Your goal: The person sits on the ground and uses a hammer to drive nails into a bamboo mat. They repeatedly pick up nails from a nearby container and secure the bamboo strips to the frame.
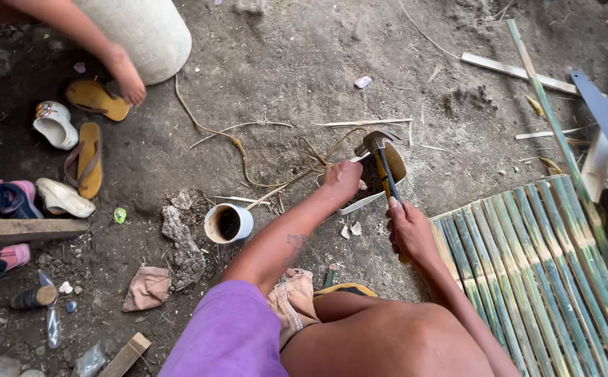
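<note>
Bare dirt floor [304,63]: round white cup [228,223], yellow flip-flops [89,129], crumpled tan rag [147,287], green split-bamboo mat [548,265], flat white tray [370,183].

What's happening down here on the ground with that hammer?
A person sits on bare dirt beside a panel of green bamboo slats. The right hand grips a claw hammer by its handle, head pointing away. The left hand reaches into a shallow white tray of dark bits under the hammer head. A white cup with dark contents stands nearby, and sandals and shoes lie to the left. Another person's bare foot shows at top left.
</note>
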